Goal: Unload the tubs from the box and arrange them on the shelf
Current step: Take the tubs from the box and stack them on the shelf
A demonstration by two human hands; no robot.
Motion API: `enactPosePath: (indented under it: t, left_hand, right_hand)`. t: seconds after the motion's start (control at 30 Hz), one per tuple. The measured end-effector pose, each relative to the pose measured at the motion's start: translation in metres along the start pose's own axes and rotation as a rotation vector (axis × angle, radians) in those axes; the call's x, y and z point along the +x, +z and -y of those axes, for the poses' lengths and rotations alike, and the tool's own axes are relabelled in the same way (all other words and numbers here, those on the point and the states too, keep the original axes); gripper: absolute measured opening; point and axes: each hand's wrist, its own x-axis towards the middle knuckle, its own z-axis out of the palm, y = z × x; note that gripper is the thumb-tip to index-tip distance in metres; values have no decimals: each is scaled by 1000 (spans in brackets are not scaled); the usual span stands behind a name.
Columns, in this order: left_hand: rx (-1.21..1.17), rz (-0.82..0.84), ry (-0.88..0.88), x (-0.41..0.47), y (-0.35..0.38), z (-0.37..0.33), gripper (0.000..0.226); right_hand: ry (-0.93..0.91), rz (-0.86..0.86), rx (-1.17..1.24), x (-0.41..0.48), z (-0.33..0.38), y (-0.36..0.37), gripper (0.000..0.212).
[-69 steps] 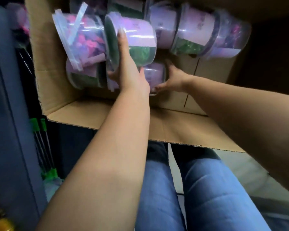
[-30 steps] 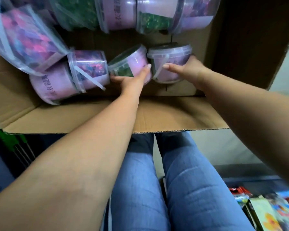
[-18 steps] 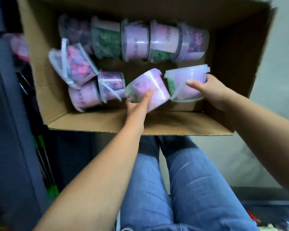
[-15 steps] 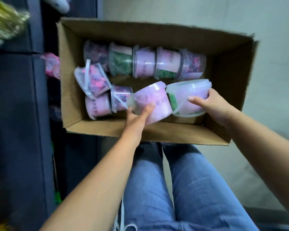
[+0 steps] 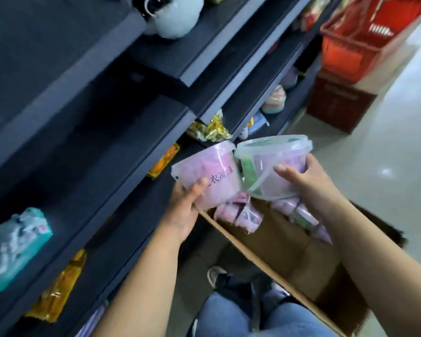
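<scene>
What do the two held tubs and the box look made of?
Pink tub in the left hand: likely thin translucent plastic, glossy. Lidded tub in the right hand: same, contents show through. Box: brown cardboard, matte, probably corrugated.

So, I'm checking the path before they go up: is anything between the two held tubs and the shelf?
Nothing visible blocks the gap. The left hand holds the pink tub and the right hand the lidded tub beside the shelf. An orange packet and gold wrappers lie on it, beside bare board.

Shelves (image 5: 107,181) w/ teal pack (image 5: 15,246), gold pkt (image 5: 56,293)
</scene>
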Motion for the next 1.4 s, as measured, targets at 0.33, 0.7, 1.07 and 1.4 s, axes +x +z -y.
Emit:
enactPosePath:
  t: [0.33, 0.7, 1.07, 1.4]
  left_hand:
    - [-162, -299, 484, -123, -78, -128, 81]
    - [-124, -718, 693, -168, -204, -199, 125]
    - [384, -760, 429, -102, -317, -255, 95]
    - [367, -771, 440, 13, -312, -285, 113]
  right_hand:
    - [-344, 437, -142, -4, 135, 152, 83]
    - [-505, 709, -145, 3, 169, 338, 61]
    - [-569, 550, -494, 96, 161, 428, 80]
    - [-517, 479, -587, 211, 184, 429, 105]
